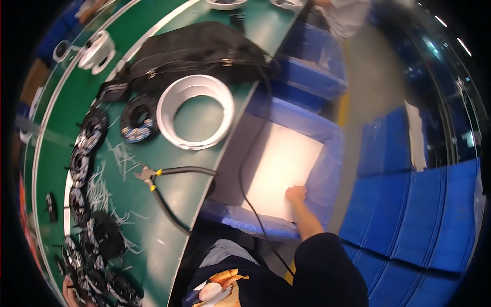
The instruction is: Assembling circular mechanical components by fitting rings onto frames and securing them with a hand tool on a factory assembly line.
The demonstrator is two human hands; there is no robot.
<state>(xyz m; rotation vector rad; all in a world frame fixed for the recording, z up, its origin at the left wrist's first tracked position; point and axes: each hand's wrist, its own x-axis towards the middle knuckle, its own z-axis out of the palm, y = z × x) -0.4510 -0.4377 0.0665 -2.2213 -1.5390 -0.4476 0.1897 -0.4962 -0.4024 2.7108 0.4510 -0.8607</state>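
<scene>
My right hand (295, 193) reaches down into a blue bin lined with blue plastic film (327, 169). Its fingers are curled at the right edge of a flat white sheet (281, 163) lying inside. At the lower left, my left hand (69, 290) shows only in part at the picture's rim. It is beside a cluster of black ring-shaped parts (94, 279) on the green table, and its fingers are mostly hidden. Diagonal cutters (147, 174) with black handles lie spread on the table, their handles crossing its edge. Behind them stands a white ring-shaped housing (166, 120).
A black bag (189, 51) lies across the green table (158, 245). Clipped white tie ends (102, 189) are scattered there. A dark cable (245, 194) hangs across the bin. Blue crates (409, 215) stand at right, another bin (314, 77) farther off, beside a person (350, 15).
</scene>
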